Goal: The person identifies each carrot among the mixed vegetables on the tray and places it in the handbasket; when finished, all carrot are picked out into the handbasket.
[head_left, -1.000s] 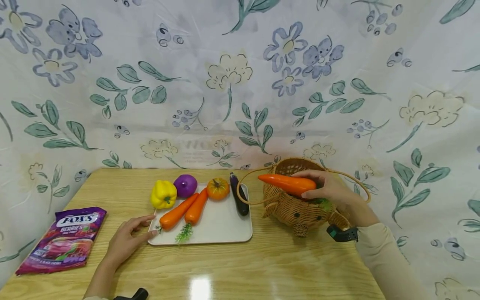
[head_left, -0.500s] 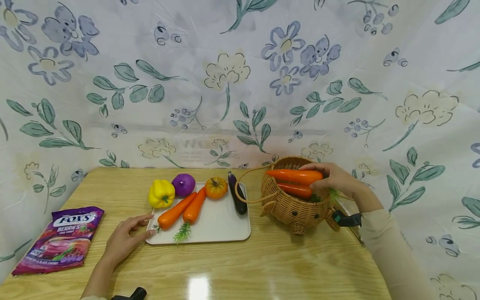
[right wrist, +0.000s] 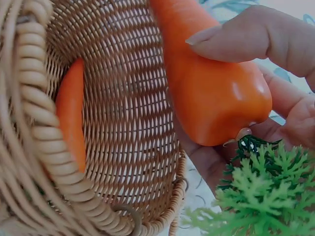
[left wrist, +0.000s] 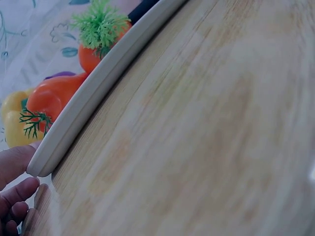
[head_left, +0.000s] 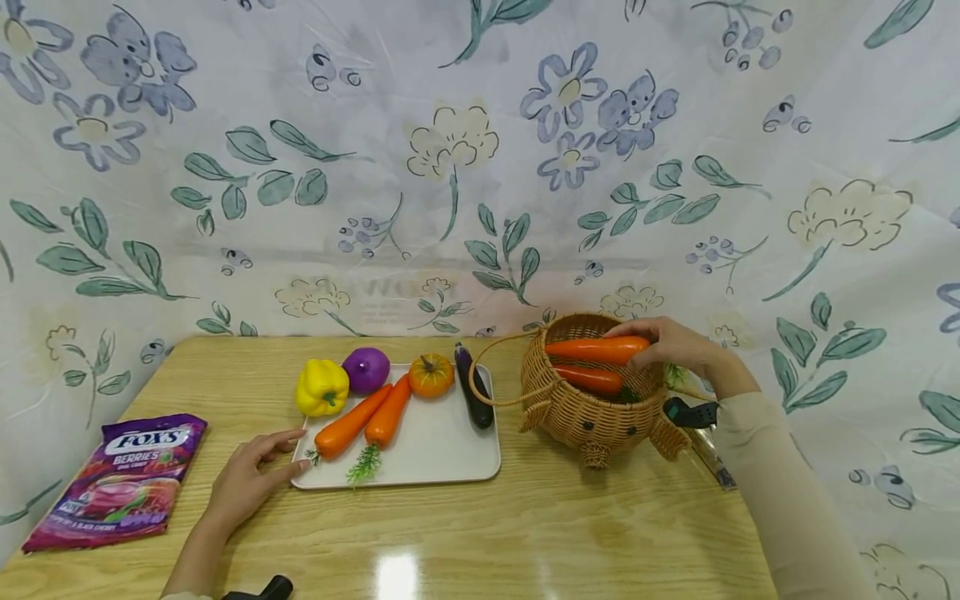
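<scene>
My right hand (head_left: 678,354) grips an orange carrot (right wrist: 211,93) near its thick, leafy end, with the thumb across the top. The carrot's tip points left, inside the mouth of a wicker basket (head_left: 600,421) that has an animal face. A second carrot (head_left: 588,379) lies in the basket below it. On the left, my left hand (head_left: 251,475) rests at the near left corner of a white tray (head_left: 450,462), thumb on its rim. That tray bears two carrots (head_left: 351,423), a small pumpkin (head_left: 432,375) and an eggplant (head_left: 476,396).
A yellow bell pepper (head_left: 322,388) and a purple onion-like vegetable (head_left: 366,370) sit at the tray's far left corner. A purple candy bag (head_left: 123,475) lies at the table's left. The basket's loop handle (head_left: 474,367) leans over the tray's right edge. Another packet (head_left: 708,458) lies right of the basket.
My right hand has moved right and slightly up with the carrot, bringing it over the back of the basket's mouth. The second carrot in the basket has come into view. My left hand stays put.
</scene>
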`<action>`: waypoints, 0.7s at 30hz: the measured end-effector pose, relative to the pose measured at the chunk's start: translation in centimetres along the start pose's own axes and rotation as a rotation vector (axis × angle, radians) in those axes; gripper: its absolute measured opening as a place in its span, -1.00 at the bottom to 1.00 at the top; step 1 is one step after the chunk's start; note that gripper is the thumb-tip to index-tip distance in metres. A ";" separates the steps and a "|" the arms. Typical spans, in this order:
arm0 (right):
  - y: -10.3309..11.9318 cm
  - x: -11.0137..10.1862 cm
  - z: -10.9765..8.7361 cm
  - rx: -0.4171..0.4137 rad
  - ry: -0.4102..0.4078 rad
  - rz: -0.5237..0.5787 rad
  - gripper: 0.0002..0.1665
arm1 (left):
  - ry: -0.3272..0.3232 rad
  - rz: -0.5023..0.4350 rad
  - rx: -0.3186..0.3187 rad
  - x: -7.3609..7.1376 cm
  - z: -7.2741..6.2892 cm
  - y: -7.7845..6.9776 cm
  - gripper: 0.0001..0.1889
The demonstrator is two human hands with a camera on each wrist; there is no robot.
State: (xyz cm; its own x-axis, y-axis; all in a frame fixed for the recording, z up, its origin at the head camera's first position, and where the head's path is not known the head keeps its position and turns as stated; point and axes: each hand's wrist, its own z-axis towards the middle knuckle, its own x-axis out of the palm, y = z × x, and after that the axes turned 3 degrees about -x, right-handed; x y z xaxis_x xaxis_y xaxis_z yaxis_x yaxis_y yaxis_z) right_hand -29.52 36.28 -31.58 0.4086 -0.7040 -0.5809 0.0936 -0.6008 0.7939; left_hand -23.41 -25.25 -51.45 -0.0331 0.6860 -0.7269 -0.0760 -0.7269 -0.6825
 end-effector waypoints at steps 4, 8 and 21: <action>-0.2 -0.2 0.8 0.028 0.022 -0.023 -0.31 | -0.003 0.001 0.001 0.0 0.0 0.2 -0.43; -0.4 -0.2 1.7 0.039 0.041 -0.061 -0.33 | -0.008 -0.001 0.001 0.0 0.0 0.2 -0.43; 0.5 1.1 4.3 0.089 0.100 -0.150 -0.32 | -0.005 -0.004 0.002 -0.1 0.0 -0.2 -0.44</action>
State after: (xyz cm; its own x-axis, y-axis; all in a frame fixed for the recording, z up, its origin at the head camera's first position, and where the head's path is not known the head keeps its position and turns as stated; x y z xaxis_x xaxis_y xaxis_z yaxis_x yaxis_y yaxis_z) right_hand -32.88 33.58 -32.62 0.4848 -0.5655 -0.6672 0.0812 -0.7304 0.6781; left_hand -23.38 -25.15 -51.28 -0.0379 0.6893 -0.7235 -0.0781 -0.7238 -0.6856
